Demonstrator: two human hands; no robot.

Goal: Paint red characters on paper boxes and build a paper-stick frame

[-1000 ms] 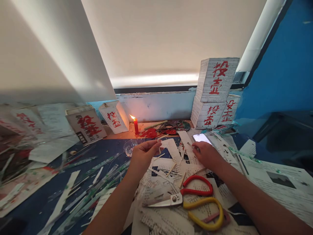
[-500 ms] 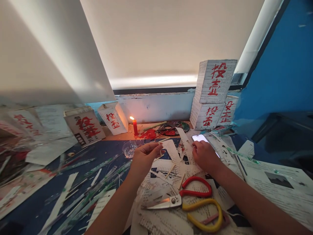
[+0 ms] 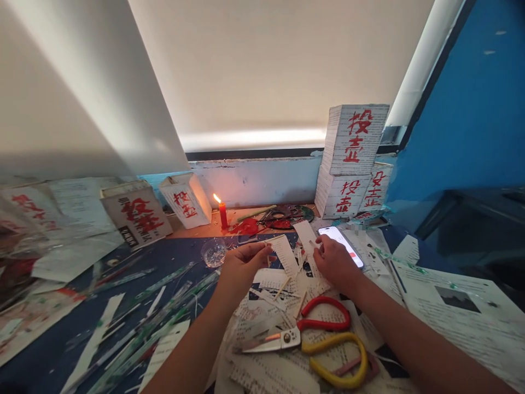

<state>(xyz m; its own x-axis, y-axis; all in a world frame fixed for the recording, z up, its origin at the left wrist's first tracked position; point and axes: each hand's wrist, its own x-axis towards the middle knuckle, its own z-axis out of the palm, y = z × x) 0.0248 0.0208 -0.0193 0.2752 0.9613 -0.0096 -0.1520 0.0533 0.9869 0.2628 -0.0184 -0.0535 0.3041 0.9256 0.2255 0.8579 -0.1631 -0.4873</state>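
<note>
Pale blinds (image 3: 283,65), bright light (image 3: 262,135) low across them, dark window frame (image 3: 254,155), blue wall (image 3: 471,109) right, blue tabletop (image 3: 174,250)

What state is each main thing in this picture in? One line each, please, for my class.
Red candle: lit, upright
Phone: screen on, lying face up
Scissors: lying on paper, handles spread
Clear dish: uncovered
Topmost white box: stacked on a lower box
Left hand: fingertips pinched, contents unclear
Right hand: at the phone's edge, contact unclear
</note>
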